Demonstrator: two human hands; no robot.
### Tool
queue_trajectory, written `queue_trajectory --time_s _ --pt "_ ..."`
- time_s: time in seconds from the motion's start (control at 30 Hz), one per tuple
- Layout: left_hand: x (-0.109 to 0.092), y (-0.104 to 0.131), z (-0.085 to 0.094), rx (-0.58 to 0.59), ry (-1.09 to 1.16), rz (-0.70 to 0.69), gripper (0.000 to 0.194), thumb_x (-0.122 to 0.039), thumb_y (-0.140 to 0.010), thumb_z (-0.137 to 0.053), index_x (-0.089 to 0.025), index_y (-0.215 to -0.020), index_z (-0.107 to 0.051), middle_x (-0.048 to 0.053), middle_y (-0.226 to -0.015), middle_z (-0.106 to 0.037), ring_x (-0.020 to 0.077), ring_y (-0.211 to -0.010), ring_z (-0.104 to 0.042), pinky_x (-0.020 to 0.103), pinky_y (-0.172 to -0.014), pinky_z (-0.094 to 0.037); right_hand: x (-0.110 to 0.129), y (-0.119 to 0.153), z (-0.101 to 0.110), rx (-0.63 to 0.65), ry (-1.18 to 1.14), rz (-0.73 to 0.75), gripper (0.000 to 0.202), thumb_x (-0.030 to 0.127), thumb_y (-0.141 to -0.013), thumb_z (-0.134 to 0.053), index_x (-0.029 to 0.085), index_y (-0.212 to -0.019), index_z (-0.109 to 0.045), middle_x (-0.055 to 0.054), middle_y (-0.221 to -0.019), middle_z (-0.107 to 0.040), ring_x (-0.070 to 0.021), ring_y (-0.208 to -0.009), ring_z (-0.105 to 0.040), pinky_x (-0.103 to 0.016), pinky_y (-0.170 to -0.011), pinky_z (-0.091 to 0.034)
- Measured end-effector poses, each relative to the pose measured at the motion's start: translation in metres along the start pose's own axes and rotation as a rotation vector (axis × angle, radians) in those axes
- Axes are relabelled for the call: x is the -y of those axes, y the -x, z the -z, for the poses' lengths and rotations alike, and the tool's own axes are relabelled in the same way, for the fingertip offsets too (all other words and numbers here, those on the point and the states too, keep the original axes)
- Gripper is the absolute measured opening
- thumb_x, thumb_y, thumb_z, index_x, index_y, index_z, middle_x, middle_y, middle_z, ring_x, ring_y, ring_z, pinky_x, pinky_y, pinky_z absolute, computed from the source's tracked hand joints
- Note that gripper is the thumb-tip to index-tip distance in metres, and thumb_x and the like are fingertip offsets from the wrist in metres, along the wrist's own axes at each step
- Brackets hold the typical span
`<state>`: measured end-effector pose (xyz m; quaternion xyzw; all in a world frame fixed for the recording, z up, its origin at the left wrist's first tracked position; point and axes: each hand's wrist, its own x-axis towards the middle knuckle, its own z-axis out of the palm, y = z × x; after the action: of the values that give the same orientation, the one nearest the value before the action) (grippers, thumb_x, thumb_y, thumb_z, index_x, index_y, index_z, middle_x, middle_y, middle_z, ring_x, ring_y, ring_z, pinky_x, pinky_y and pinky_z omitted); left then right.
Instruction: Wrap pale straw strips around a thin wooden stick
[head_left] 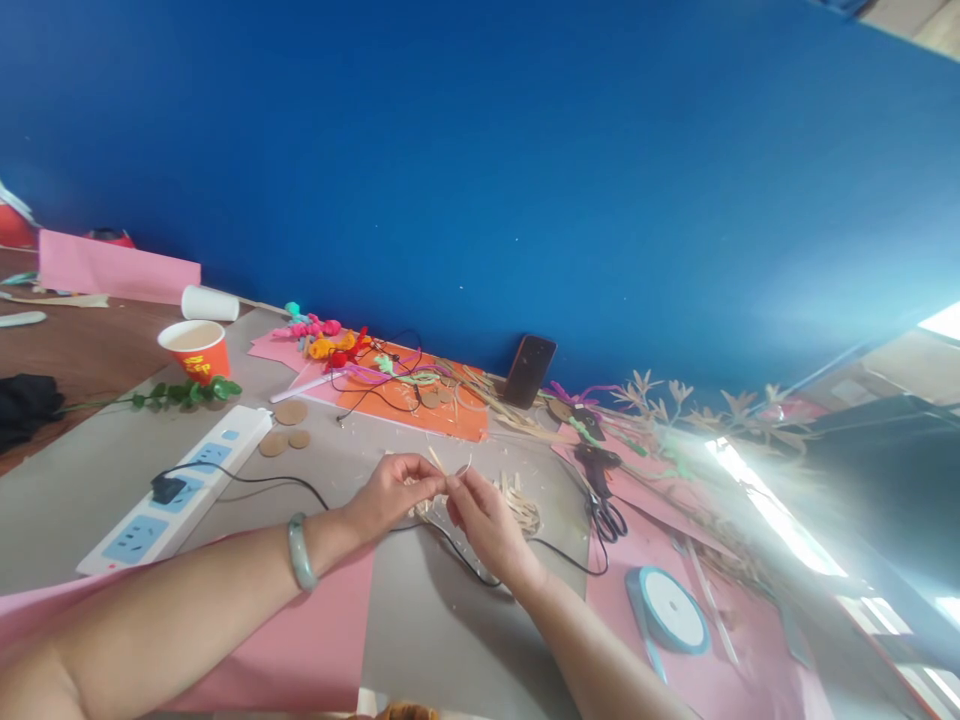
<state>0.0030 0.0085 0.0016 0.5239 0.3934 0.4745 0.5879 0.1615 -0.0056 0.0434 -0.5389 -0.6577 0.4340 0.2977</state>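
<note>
My left hand (401,492) and my right hand (487,520) meet over the middle of the grey table, fingertips pinched together. Between them is a thin pale strip (436,460), like straw or raffia, its ends poking up above the fingers. Exactly how the strip is bent or joined at the fingertips is too small to tell. Beneath and behind my right hand lies a pile of similar pale strips (523,507), partly covered by the hand. A black cable (292,482) passes under both hands.
To the left stand a white power strip (184,495) and a red paper cup (196,350). A phone (530,370) leans against the blue wall. At right lie black scissors (606,518), a ribbon spool (671,608) and dried stems (679,400). Coloured yarn (330,345) sits near orange paper (450,418).
</note>
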Motion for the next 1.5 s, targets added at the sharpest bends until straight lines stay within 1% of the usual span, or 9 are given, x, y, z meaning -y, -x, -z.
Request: queue_trajectory --time_s 0.23,0.43,0.53,0.63,0.77,0.97,1.07,1.27,1.5 --pt "0.001 0.001 0.001 0.015 0.015 0.012 0.024 -0.036 -0.074 -0.068 -0.013 -0.07 -0.066 0.001 -0.066 -0.061 0.0106 -0.062 -0.051 0.023 -0.063 -0.039 0.004 0.0 0.0 0.074 -0.276 -0.183 0.036 0.051 -0.084 -0.051 0.021 -0.067 -0.042 0.006 -0.05 -0.04 -0.0072 -0.04 -0.027 -0.022 -0.038 -0.016" --pt "0.007 -0.003 0.002 -0.03 0.034 0.045 0.025 -0.038 -0.073 -0.07 -0.013 -0.072 -0.065 0.0 -0.065 -0.059 0.0099 -0.061 -0.049 0.023 -0.062 -0.039 0.008 -0.002 0.012 0.177 -0.57 -0.305 0.036 0.05 -0.079 -0.058 0.02 -0.067 -0.043 0.009 -0.047 -0.038 -0.0034 -0.037 -0.014 -0.019 -0.036 -0.006" --pt "0.012 -0.004 0.002 -0.048 0.071 0.071 0.026 -0.038 -0.072 -0.071 -0.013 -0.073 -0.064 -0.001 -0.064 -0.059 0.0092 -0.059 -0.049 0.023 -0.061 -0.038 0.006 -0.006 0.025 0.179 -0.667 -0.333 0.035 0.049 -0.076 -0.061 0.019 -0.068 -0.046 0.008 -0.046 -0.04 -0.0027 -0.036 -0.013 -0.018 -0.035 -0.005" --pt "0.011 -0.002 0.001 -0.067 0.117 0.081 0.026 -0.038 -0.072 -0.072 -0.013 -0.073 -0.064 -0.001 -0.063 -0.058 0.0083 -0.057 -0.047 0.022 -0.059 -0.036 0.007 -0.01 0.038 0.117 -0.742 -0.322 0.036 0.05 -0.074 -0.063 0.019 -0.069 -0.047 0.008 -0.046 -0.038 -0.0028 -0.036 -0.013 -0.018 -0.035 -0.006" --pt "0.001 0.002 0.0 -0.038 0.159 0.07 0.025 -0.037 -0.074 -0.071 -0.012 -0.074 -0.064 0.0 -0.066 -0.059 0.0084 -0.06 -0.049 0.022 -0.061 -0.037 0.006 -0.014 0.042 0.01 -0.686 -0.28 0.033 0.048 -0.076 -0.061 0.019 -0.071 -0.046 0.009 -0.049 -0.039 -0.0028 -0.037 -0.014 -0.017 -0.035 -0.008" --pt "-0.005 0.003 -0.002 -0.02 0.158 0.064 0.025 -0.037 -0.074 -0.07 -0.013 -0.074 -0.065 0.001 -0.066 -0.061 0.0096 -0.061 -0.051 0.023 -0.062 -0.039 0.003 -0.005 0.017 0.191 -0.346 -0.198 0.03 0.045 -0.077 -0.063 0.02 -0.075 -0.046 0.008 -0.053 -0.039 -0.0051 -0.042 -0.027 -0.017 -0.038 -0.019" --pt "-0.001 0.001 -0.002 -0.022 0.093 0.052 0.027 -0.039 -0.071 -0.072 -0.013 -0.069 -0.066 0.001 -0.066 -0.062 0.0106 -0.063 -0.052 0.024 -0.064 -0.04 0.006 0.001 0.007 0.167 -0.267 -0.161 0.036 0.054 -0.08 -0.057 0.019 -0.076 -0.046 0.008 -0.054 -0.038 -0.006 -0.043 -0.028 -0.019 -0.039 -0.02" --pt "0.002 0.0 0.002 0.022 0.013 0.014 0.028 -0.04 -0.073 -0.069 -0.012 -0.071 -0.067 0.002 -0.067 -0.062 0.0115 -0.065 -0.052 0.025 -0.067 -0.041 0.01 0.001 0.004 0.136 -0.337 -0.177 0.039 0.056 -0.081 -0.054 0.021 -0.07 -0.04 0.009 -0.049 -0.034 -0.0058 -0.04 -0.025 -0.019 -0.037 -0.015" --pt "0.004 0.0 0.0 -0.021 0.09 0.084 0.028 -0.04 -0.07 -0.072 -0.013 -0.073 -0.066 0.0 -0.065 -0.059 0.01 -0.06 -0.049 0.023 -0.062 -0.038 0.013 -0.004 0.032 0.117 -0.525 -0.228 0.042 0.058 -0.078 -0.056 0.02 -0.067 -0.043 0.009 -0.048 -0.036 -0.0037 -0.037 -0.015 -0.018 -0.036 -0.009"
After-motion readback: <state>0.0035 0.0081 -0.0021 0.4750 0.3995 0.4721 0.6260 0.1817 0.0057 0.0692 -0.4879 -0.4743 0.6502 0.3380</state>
